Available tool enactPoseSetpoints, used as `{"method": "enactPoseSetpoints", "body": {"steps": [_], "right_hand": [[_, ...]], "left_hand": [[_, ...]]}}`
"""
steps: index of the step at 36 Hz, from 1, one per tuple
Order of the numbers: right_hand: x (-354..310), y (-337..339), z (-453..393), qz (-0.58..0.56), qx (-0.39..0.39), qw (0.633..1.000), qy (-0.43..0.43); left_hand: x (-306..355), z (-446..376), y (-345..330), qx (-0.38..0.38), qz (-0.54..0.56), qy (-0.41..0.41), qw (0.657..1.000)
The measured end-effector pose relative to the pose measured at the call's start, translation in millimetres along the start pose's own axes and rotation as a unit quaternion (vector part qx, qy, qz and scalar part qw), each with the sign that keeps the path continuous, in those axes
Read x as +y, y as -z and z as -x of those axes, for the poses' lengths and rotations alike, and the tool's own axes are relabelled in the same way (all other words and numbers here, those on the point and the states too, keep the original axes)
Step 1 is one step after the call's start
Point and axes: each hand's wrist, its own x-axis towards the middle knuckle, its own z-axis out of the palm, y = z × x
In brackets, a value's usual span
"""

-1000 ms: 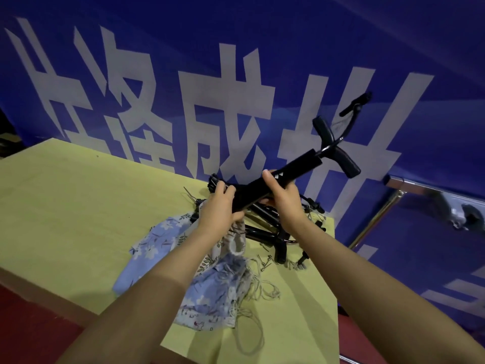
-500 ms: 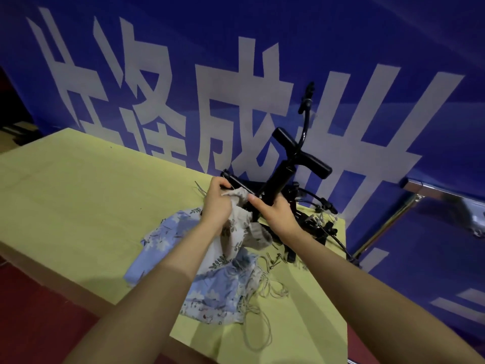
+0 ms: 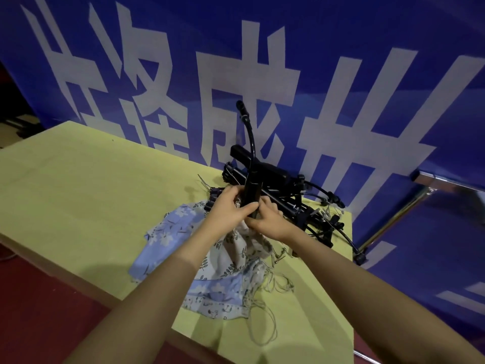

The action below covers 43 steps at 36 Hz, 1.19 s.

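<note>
Gripping the black stand (image 3: 252, 190) upright, fingers (image 3: 245, 207) of left hand (image 3: 231, 210) and right hand (image 3: 271, 223) curled round its lower pole, foot end down in the beige floral pouch (image 3: 236, 250), just in front of the pile of stands (image 3: 304, 206). Steeper than half a second ago. Hard by the surface (image 3: 78, 185) far right edge; open room left of the pile.

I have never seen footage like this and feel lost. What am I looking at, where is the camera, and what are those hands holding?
There is no machine here: a person wears one wide-angle camera on the head, so you look down along both arms. The left hand and the right hand grip the lower end of an upright black stand with a crossbar and a bendy arm, at the mouth of a beige floral cloth bag. On the yellow-green table lie blue floral bags with drawstrings and a pile of similar black stands. Behind hangs a blue banner with white characters.
</note>
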Motion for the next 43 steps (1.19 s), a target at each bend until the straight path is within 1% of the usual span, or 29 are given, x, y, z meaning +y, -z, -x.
{"method": "enactPoseSetpoints", "body": {"steps": [2, 3, 5, 7, 10, 12, 15, 18, 21, 25, 27, 30, 32, 35, 40, 43], "right_hand": [[2.9, 1.7, 2.3, -0.025, -0.012, 0.999, -0.015], [5.3, 1.4, 3.6, -0.023, -0.006, 0.999, -0.029], [13.1, -2.7, 5.0, 0.002, 0.018, 0.998, -0.063], [23.5, -7.9, 3.9, 0.045, 0.024, 0.995, -0.09], [29.3, -11.2, 4.3, 0.055, -0.019, 0.99, -0.126], [28.4, -12.3, 6.9, 0.045, -0.045, 0.989, -0.133], [29.0, -15.4, 6.9, 0.03, -0.017, 0.992, -0.124], [28.5, -11.7, 6.2, -0.051, 0.029, 0.99, -0.125], [22.9, -7.0, 11.5, -0.147, 0.042, 0.983, -0.105], [14.0, -0.1, 11.9, -0.268, 0.095, 0.953, -0.106], [7.5, 10.4, 9.6, -0.304, 0.132, 0.938, -0.098], [-7.0, 28.3, 8.7, -0.331, 0.178, 0.924, -0.072], [-18.5, 42.5, 11.7, -0.321, 0.203, 0.924, -0.041], [-24.4, 57.0, 12.2, -0.246, 0.257, 0.934, 0.004], [-19.4, 74.1, 14.7, -0.13, 0.317, 0.94, -0.005], [-17.8, 80.0, 17.5, -0.079, 0.325, 0.942, -0.001]], "left_hand": [[1.2, -1.3, -2.0, 0.026, -0.024, -0.009, 0.999], [1.7, -1.7, -2.1, 0.036, -0.031, -0.013, 0.999], [1.0, -2.2, -1.1, 0.046, -0.037, -0.016, 0.998], [0.3, -2.1, 0.4, 0.045, -0.045, -0.018, 0.998], [0.2, -2.4, 3.1, 0.046, -0.055, -0.014, 0.997], [0.4, -2.2, 3.1, 0.05, -0.061, -0.009, 0.997], [0.0, -0.5, -0.9, 0.067, -0.079, -0.013, 0.995], [-4.1, 2.3, -5.2, 0.074, -0.078, -0.019, 0.994], [-4.8, 4.1, -5.9, 0.07, -0.066, -0.027, 0.995], [3.2, -1.2, 0.9, 0.088, -0.091, -0.041, 0.991], [11.9, -3.1, 5.1, 0.092, -0.104, -0.058, 0.989], [27.5, -4.2, 10.6, 0.108, -0.113, -0.061, 0.986], [37.4, -6.7, 12.8, 0.123, -0.105, -0.074, 0.984], [47.3, -14.1, 16.4, 0.145, -0.092, -0.076, 0.982], [55.1, -13.5, 18.7, 0.136, -0.055, -0.052, 0.988], [54.3, -8.1, 16.2, 0.121, -0.01, -0.043, 0.992]]}}
